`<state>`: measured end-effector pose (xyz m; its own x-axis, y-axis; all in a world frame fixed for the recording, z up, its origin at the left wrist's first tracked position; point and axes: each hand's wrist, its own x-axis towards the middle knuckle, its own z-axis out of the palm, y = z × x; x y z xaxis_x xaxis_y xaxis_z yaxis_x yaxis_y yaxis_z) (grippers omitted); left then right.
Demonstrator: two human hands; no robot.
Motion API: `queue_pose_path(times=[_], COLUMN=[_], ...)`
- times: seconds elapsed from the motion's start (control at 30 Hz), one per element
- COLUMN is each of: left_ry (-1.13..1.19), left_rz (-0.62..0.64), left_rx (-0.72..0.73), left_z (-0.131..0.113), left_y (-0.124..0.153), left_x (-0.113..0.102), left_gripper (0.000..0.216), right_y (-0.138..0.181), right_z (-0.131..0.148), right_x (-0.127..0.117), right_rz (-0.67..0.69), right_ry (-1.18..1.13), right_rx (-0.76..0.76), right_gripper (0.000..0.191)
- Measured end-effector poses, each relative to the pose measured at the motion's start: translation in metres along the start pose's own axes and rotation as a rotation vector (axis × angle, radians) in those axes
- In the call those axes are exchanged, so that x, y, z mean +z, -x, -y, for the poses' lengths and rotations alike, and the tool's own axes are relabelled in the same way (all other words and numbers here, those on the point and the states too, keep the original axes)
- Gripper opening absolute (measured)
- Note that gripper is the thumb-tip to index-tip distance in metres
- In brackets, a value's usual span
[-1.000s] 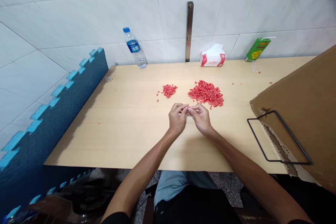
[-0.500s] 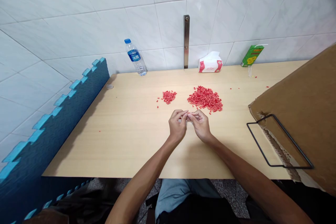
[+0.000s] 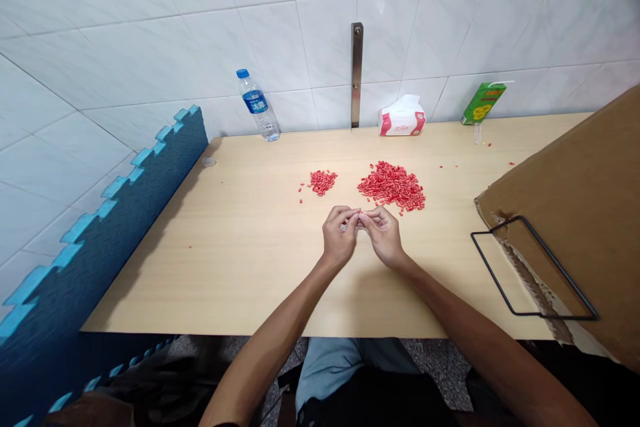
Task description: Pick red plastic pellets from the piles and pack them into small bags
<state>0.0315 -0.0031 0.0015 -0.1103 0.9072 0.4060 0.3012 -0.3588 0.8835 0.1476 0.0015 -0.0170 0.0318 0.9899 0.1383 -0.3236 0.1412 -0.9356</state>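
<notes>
My left hand (image 3: 341, 233) and my right hand (image 3: 382, 233) meet fingertip to fingertip over the table (image 3: 240, 260), both closed in a pinch. A speck of red shows where the fingertips touch, a small red piece (image 3: 361, 212) mostly covered by them. Just beyond my right hand lies a large heap of small red pieces (image 3: 393, 185), short and tube-like. Farther left, a smaller heap of the same red pieces (image 3: 323, 182) has a few strays beside it.
Against the tiled wall stand a water bottle (image 3: 259, 107), a tissue pack (image 3: 402, 117) and a green drink carton (image 3: 483, 104). Blue foam matting (image 3: 165, 177) borders the left side. To the right are a cardboard sheet (image 3: 575, 213) and a black wire frame (image 3: 493, 275).
The view has tilted very slightly. Both hands keep their pinch at nearly the same spot, and the two heaps look unchanged.
</notes>
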Motion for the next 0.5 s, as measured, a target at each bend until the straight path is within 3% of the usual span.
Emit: queue_pose_path(times=[0.13, 0.3, 0.4, 0.5], left_ry=[0.153, 0.172, 0.059, -0.161], left_rz=[0.134, 0.167, 0.172, 0.093], left_rx=[-0.084, -0.112, -0.074, 0.003], left_z=[-0.002, 0.002, 0.008, 0.016], left_y=[-0.009, -0.014, -0.017, -0.028], left_x=[-0.005, -0.01, -0.014, -0.022], left_gripper=[0.017, 0.017, 0.015, 0.011], right_y=[-0.005, -0.008, -0.009, -0.011], right_z=[0.009, 0.015, 0.016, 0.019], right_x=[-0.006, -0.01, -0.011, -0.017], right_rz=[0.085, 0.21, 0.144, -0.073], right_ry=[-0.004, -0.004, 0.077, 0.333], right_rx=[0.017, 0.117, 0.113, -0.034], right_gripper=[0.027, 0.03, 0.033, 0.029])
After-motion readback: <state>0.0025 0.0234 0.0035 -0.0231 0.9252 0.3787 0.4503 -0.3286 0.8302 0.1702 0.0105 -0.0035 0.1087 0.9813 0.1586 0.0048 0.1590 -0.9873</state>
